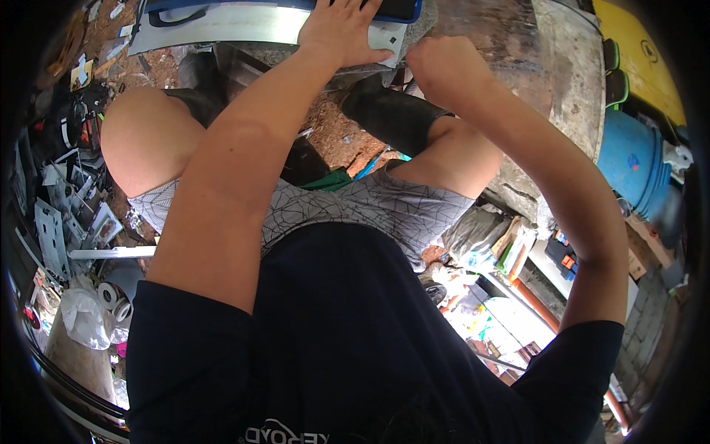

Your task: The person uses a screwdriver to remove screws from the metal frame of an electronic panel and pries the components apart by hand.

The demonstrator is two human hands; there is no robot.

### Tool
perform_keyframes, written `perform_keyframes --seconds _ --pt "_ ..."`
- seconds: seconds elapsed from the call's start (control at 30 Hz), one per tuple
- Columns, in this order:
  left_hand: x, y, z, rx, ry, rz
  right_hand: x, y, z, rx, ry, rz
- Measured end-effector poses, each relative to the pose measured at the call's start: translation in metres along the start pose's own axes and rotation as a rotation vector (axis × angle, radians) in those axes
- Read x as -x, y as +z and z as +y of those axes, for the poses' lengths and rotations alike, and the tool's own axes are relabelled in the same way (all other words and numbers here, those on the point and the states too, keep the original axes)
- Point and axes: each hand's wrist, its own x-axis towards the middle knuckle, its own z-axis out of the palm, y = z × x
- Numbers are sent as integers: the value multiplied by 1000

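A flat white panel (222, 38) with blue edging and a dark handle-like strip lies across the top of the view. My left hand (339, 31) presses on its right part, fingers spread. A dark rectangular piece (396, 9) rests in the blue edging beyond that hand. My right hand (447, 68) is closed in a fist at the panel's right corner, over a worn grey and brown work surface (510, 33). What the fist holds, if anything, is hidden behind the fingers.
Black boots stand on reddish dirt (336, 137) below the panel. Metal scrap (55, 237) and a white plastic bag (85, 318) lie at the left. At the right are a blue barrel (629, 159), a yellow container (643, 55) and a brick wall (643, 340).
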Motion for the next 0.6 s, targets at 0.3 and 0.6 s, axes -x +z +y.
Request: perform_keyframes --seconds 0.3,0.6 --pt "3 -4 0 8 10 -22 2 -4 -2 -4 104 -346" --pt "3 0 5 -172 -63 -58 2 -6 0 -67 114 -384"
